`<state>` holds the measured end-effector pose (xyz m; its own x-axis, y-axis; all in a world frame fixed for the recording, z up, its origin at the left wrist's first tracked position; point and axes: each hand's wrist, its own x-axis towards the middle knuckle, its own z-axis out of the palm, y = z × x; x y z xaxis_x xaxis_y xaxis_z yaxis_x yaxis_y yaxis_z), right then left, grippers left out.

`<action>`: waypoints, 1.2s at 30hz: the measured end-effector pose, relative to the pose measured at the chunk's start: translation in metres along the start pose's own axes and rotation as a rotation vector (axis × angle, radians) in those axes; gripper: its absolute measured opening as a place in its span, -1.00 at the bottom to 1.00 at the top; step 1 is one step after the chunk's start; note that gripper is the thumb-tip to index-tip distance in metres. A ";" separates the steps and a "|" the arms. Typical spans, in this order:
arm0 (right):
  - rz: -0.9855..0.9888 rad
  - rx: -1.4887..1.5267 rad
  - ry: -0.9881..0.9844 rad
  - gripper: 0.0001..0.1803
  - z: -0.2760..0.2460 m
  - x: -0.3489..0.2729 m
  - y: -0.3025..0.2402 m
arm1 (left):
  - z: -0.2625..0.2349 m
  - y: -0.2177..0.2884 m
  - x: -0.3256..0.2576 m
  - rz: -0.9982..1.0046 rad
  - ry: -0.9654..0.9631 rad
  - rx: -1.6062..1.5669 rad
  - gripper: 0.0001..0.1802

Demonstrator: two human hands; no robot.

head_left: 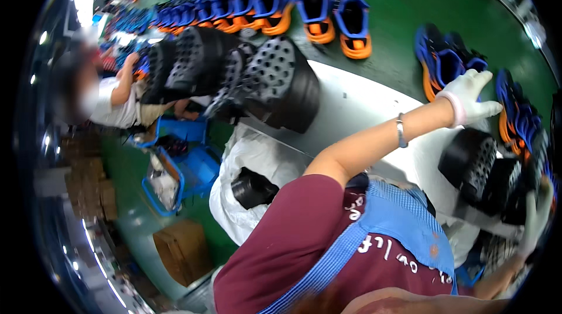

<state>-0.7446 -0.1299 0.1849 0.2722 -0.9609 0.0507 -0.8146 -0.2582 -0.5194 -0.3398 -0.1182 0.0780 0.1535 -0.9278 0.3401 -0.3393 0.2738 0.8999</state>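
Observation:
My left hand (pixel 468 97), in a white glove with a bracelet at the wrist, reaches out with fingers spread over blue and orange shoes (pixel 445 59) on the green belt (pixel 398 15). It touches a shoe (pixel 515 118) at its fingertips. My right hand (pixel 535 217), also gloved, lies against a stack of black perforated shoe parts (pixel 477 164) at the right rim; its grip is blurred. My maroon shirt and blue apron fill the lower middle.
A row of blue and orange shoes (pixel 281 6) runs along the belt's far side. Large black perforated parts (pixel 234 74) are piled on the white table (pixel 351 109). A white bag (pixel 246 161), blue crates (pixel 193 167), a cardboard box (pixel 181 249) and another person (pixel 114 100) are at the left.

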 end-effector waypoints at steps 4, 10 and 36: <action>-0.239 0.223 -0.329 -0.27 0.091 0.029 -0.150 | 0.006 0.010 -0.015 -0.223 -0.252 -0.783 -0.25; -0.394 0.092 -0.462 -0.37 0.153 0.051 -0.211 | -0.030 -0.012 -0.045 -0.446 0.090 -1.322 -0.58; -0.372 -0.642 -0.539 -0.51 0.226 0.185 -0.244 | -0.022 -0.096 -0.044 -0.068 -0.027 0.512 -0.60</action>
<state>-0.3801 -0.2219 0.1286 0.6452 -0.6693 -0.3685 -0.7106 -0.7028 0.0323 -0.2936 -0.0982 -0.0172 0.1693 -0.9471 0.2725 -0.7415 0.0597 0.6682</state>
